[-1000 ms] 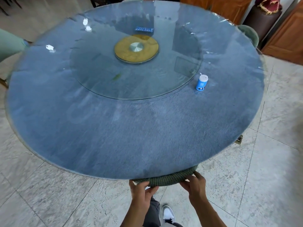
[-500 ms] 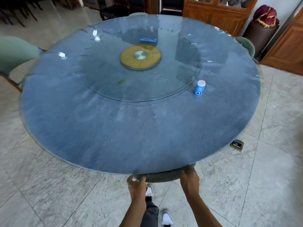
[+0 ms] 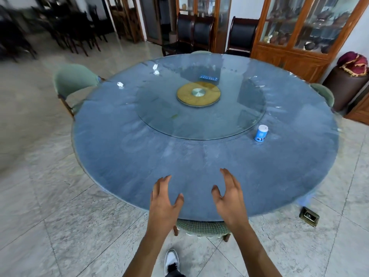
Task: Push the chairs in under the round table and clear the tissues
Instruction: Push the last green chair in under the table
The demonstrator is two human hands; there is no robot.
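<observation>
With both hands up over the near rim of the round table (image 3: pixel 139 156), I hold nothing: left hand (image 3: pixel 162 204) and right hand (image 3: pixel 229 200) are spread, fingers loose and slightly bent, palms facing in. Near chair (image 3: pixel 201 227) sits just below and between them, its woven green back tucked under the table edge, looks pushed in. Next target, my guess: green chair (image 3: pixel 73 86) at far left, standing out from the rim, well apart from both hands, left hand nearer; its back faces outward left, so the push would run rightward toward the table centre. Reaching it means walking round the left side. Tissues (image 3: pixel 120 84) lie crumpled on the far-left tabletop, one near that chair, two more (image 3: pixel 155 69) further back, all across the table from my hands, out of reach from here. Another green chair (image 3: pixel 324 93) at far right looks mostly tucked. Blue canister (image 3: pixel 261 133) stands right of the glass turntable (image 3: pixel 159 116).
</observation>
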